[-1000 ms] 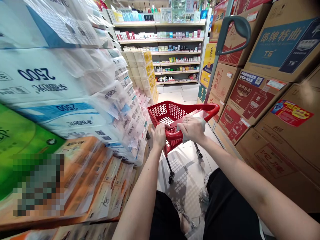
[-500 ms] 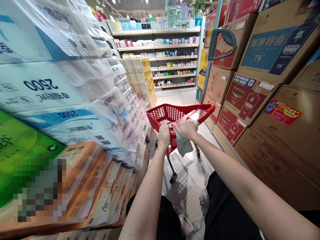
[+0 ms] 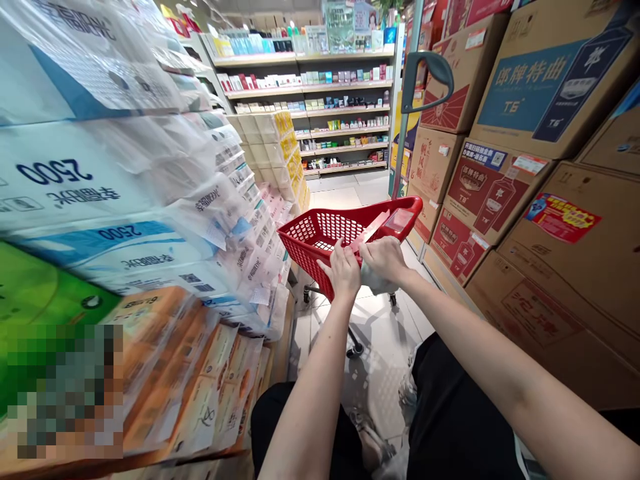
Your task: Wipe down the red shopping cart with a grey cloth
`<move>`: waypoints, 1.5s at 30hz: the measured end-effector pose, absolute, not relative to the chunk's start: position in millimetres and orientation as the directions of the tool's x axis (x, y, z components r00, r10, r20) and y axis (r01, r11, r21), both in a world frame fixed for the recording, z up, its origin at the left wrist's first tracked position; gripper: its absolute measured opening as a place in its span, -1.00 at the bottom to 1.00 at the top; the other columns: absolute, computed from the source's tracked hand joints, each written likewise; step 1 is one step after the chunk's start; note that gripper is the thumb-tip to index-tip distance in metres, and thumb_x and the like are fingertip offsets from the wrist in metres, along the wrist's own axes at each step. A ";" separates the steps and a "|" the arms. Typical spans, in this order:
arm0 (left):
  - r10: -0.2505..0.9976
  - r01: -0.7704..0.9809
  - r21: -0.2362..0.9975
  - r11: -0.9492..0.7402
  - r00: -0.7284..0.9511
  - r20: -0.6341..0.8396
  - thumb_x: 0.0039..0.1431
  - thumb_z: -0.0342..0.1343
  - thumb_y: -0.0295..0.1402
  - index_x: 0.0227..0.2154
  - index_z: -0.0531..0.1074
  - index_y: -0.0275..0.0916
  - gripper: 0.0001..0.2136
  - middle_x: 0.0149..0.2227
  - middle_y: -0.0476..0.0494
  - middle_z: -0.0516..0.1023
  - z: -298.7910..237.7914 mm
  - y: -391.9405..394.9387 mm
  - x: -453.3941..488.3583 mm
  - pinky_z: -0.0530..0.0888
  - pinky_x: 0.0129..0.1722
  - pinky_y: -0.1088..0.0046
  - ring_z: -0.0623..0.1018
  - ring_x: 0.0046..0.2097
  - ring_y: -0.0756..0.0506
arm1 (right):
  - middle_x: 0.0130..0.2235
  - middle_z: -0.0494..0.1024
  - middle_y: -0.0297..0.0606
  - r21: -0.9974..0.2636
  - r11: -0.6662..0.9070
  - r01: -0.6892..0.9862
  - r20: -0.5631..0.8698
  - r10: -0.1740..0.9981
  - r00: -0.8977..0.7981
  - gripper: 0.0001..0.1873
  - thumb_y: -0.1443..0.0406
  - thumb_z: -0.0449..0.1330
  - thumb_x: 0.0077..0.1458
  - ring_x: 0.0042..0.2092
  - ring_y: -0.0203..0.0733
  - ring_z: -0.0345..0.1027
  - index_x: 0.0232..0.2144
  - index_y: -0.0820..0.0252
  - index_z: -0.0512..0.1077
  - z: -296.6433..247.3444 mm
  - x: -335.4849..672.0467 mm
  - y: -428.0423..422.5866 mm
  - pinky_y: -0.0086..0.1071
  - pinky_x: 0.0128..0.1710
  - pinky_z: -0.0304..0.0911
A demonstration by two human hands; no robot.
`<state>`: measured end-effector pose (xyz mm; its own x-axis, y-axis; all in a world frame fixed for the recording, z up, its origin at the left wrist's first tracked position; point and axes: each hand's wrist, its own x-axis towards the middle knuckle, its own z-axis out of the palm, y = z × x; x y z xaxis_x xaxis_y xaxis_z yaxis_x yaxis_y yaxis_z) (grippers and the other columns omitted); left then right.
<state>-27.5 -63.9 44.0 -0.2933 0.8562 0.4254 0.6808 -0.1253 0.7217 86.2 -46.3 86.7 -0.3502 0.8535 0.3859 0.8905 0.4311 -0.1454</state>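
The largest thing is the tall stack of white and blue tissue packs (image 3: 60, 200) on the left side; they lie flat one on another, I suppose to save floor space. Opposite it, cardboard cartons (image 3: 530, 107) are piled with their printed sides toward the aisle, probably so that buyers can read them. At the far end stands a shelf unit (image 3: 255, 61) with small goods in rows.

Between the stacks, the red cart (image 3: 310, 257) stands on the tiled floor (image 3: 345, 197), directly before the person. Its basket seems empty, as far as the hands allow me to see. A grey handle (image 3: 427, 81) on a pole rises beyond the cart; I cannot tell whether it belongs to it.

The left hand (image 3: 345, 270) lies on the near rim, its thumb apart from the fingers, perhaps to keep the cart steady; how firmly it grips, I cannot tell. Just beside it, the right hand (image 3: 384, 259) is closed on a pale cloth (image 3: 375, 283) and presses it to the cart's bar, maybe because it must touch the surface there.
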 end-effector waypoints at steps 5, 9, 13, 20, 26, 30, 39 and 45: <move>0.873 0.681 0.684 -0.262 -0.135 0.469 0.33 -0.40 -0.27 0.13 0.12 -0.17 -0.61 0.14 -0.15 0.32 43.8 -70.9 -30.2 -0.10 0.27 0.10 0.23 0.21 -0.05 | -0.28 0.58 -0.13 -0.157 0.391 0.907 0.161 0.916 -0.367 -0.43 0.04 -0.19 0.22 -0.25 -0.14 0.41 -0.38 0.20 0.53 107.6 99.6 -18.6 -0.40 -0.34 0.06; 0.857 0.681 0.600 -0.420 0.081 0.508 0.32 -0.34 -0.29 0.09 0.19 -0.21 -0.62 0.10 -0.16 0.37 41.9 -68.5 -47.8 0.08 0.23 0.24 0.29 0.16 -0.03 | -0.31 0.58 -0.20 -0.126 0.463 0.877 0.190 0.879 -0.437 -0.38 0.02 -0.23 0.23 -0.26 -0.20 0.40 -0.41 0.18 0.54 104.1 122.1 -15.6 -0.43 -0.34 0.05; 0.896 0.791 0.516 -0.329 0.090 0.434 0.30 -0.28 -0.28 0.04 0.28 -0.15 -0.64 0.12 -0.15 0.34 32.3 -60.1 -69.5 0.08 0.21 0.12 0.25 0.19 -0.11 | -0.37 0.58 -0.24 -0.087 0.521 0.849 0.213 0.842 -0.495 -0.35 0.03 -0.25 0.24 -0.32 -0.27 0.39 -0.48 0.19 0.53 101.7 146.5 -16.1 -0.45 -0.37 0.02; 0.882 0.891 0.362 -0.273 0.081 0.465 0.29 -0.24 -0.26 0.09 0.25 -0.01 -0.64 0.10 -0.09 0.34 17.2 -60.9 -61.9 -0.09 0.25 0.06 0.23 0.18 -0.13 | -0.36 0.57 -0.09 0.009 0.361 0.933 0.260 0.900 -0.350 -0.38 0.12 -0.26 0.27 -0.30 -0.14 0.40 -0.43 0.23 0.53 99.7 142.9 -33.4 -0.34 -0.29 0.06; 0.864 0.880 0.353 -0.318 0.116 0.490 0.29 -0.24 -0.26 0.16 0.17 -0.03 -0.60 0.07 -0.12 0.34 14.3 -66.7 -38.0 -0.03 0.24 0.12 0.24 0.14 -0.13 | -0.29 0.53 0.14 -0.022 0.112 0.993 0.501 0.861 -0.086 -0.46 0.23 -0.26 0.27 -0.20 0.04 0.36 -0.26 0.38 0.47 66.3 92.4 -64.6 -0.14 -0.19 0.05; 0.855 0.855 0.359 -0.374 0.169 0.490 0.27 -0.20 -0.29 0.14 0.20 -0.12 -0.61 0.06 -0.14 0.34 14.8 -68.8 -29.4 0.08 0.20 0.24 0.24 0.12 -0.12 | -0.31 0.53 0.13 -0.024 0.141 0.990 0.476 0.872 -0.113 -0.50 0.28 -0.26 0.26 -0.22 0.03 0.37 -0.30 0.37 0.46 60.0 87.5 -55.7 -0.16 -0.23 0.06; 0.886 0.878 0.284 -0.385 0.265 0.380 0.31 -0.32 -0.26 -0.22 0.39 -0.19 -0.65 -0.23 -0.13 0.45 20.0 -51.5 -44.3 0.26 -0.06 0.32 0.38 -0.16 -0.10 | -0.31 0.56 0.04 0.095 0.309 0.946 0.389 0.863 -0.321 -0.44 0.18 -0.29 0.28 -0.26 -0.03 0.43 -0.29 0.29 0.47 65.8 133.0 -58.4 -0.29 -0.32 0.09; 0.886 0.865 0.301 -0.401 0.283 0.367 0.33 -0.37 -0.24 -0.30 0.36 -0.16 -0.63 -0.27 -0.09 0.46 10.8 -51.1 -27.8 0.25 -0.15 0.34 0.39 -0.21 -0.09 | -0.33 0.57 0.04 0.030 0.125 0.992 0.336 0.933 -0.128 -0.36 0.10 -0.31 0.28 -0.29 -0.07 0.45 -0.28 0.29 0.51 79.0 161.1 -42.9 -0.35 -0.38 0.13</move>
<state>-27.8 -51.1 10.8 0.2831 0.8860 0.3671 0.8652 -0.4011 0.3009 161.1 -42.9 79.0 -0.1278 0.9332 0.3360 0.9917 0.1248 0.0305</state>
